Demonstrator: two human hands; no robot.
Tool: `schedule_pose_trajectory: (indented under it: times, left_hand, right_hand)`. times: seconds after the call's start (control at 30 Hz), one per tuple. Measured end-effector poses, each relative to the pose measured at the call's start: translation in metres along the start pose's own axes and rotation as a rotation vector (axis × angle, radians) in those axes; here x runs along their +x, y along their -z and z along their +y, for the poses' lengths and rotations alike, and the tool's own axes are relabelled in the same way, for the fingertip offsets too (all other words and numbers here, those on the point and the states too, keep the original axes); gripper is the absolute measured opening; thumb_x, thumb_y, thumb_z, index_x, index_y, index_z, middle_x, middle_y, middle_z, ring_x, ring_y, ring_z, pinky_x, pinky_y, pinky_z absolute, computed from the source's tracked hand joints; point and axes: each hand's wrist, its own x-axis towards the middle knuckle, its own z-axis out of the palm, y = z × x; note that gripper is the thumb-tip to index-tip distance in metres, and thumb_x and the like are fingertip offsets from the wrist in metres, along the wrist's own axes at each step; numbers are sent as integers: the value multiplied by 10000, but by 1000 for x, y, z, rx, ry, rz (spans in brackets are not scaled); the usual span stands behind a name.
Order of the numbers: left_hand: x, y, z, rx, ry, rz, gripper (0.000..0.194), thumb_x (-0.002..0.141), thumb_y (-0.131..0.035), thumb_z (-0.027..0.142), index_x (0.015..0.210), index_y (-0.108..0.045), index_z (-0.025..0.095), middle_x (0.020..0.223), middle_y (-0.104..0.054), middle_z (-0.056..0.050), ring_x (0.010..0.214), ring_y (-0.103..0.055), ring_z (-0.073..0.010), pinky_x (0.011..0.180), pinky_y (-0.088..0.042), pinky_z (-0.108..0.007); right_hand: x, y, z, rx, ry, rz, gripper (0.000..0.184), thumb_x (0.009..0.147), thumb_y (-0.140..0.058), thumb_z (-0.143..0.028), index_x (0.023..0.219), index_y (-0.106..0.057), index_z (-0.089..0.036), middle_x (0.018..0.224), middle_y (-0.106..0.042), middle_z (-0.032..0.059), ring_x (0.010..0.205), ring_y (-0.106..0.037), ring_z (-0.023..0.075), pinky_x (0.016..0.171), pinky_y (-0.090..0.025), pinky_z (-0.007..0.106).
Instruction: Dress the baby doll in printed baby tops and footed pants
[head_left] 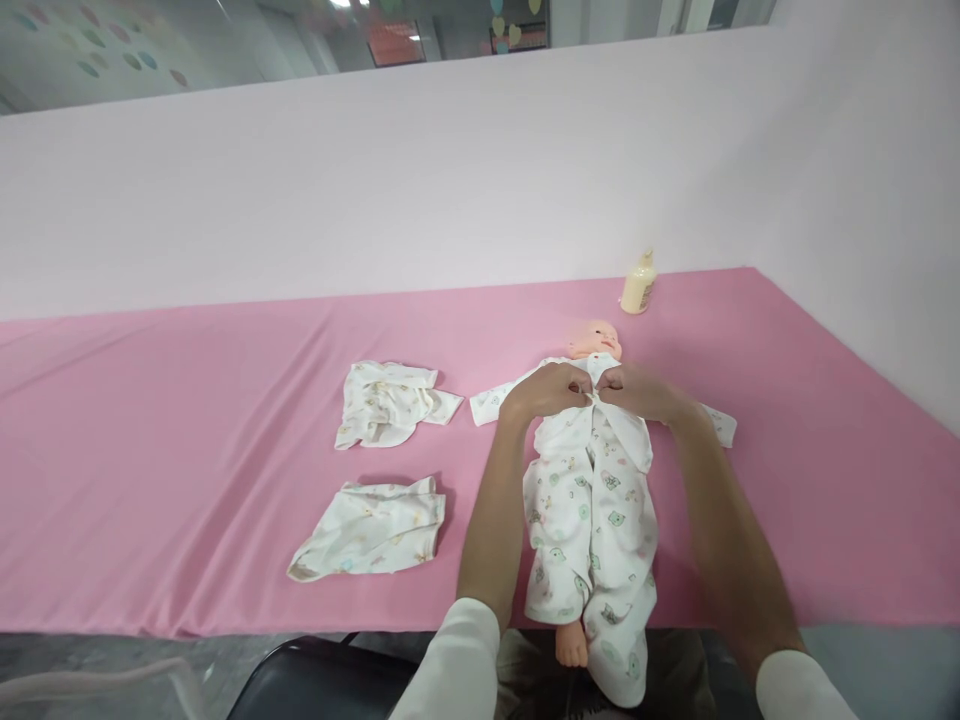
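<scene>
A baby doll (pixel 598 338) lies on its back on the pink-covered table, head away from me. It wears a white long-sleeved baby top (pixel 561 432) and printed white baby pants (pixel 616 520); one bare foot shows at a leg opening. My left hand (pixel 556 388) pinches the front edge of the top at the doll's chest. Just beside it, my right hand (pixel 634 391) pinches the opposite edge, fingertips almost meeting. Any fastener between the fingers is too small to make out. Below the hands the top's front parts over the pants.
Two folded printed baby garments, one a top (pixel 386 400) and the other a smaller piece (pixel 375 528), lie left of the doll. A cream pump bottle (pixel 638 285) stands behind its head. A black chair (pixel 322 680) is at the table's front edge; a white wall rises behind.
</scene>
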Motion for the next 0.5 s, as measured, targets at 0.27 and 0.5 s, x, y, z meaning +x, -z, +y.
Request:
schedule_pose_trajectory:
  times: [0.27, 0.5]
  left_hand:
    - [-18, 17, -5, -118, 20, 86, 122, 778, -548, 310, 751, -585, 197, 682, -485, 23, 609, -423, -108, 560, -323, -241]
    - [-43, 42, -50, 33, 433, 373, 95, 750, -515, 273, 716, -534, 187, 742, -575, -7, 651, -493, -129, 557, -339, -251]
  right_hand:
    - [-3, 1, -6, -109, 66, -12, 202, 834, -459, -245, 650, -391, -198, 647, -409, -28, 582, -366, 106, 531, -267, 245]
    - [-35, 42, 11, -64, -283, 296, 291, 777, -472, -204, 623, -226, -212, 629, -265, -34, 537, -240, 97, 502, -184, 281]
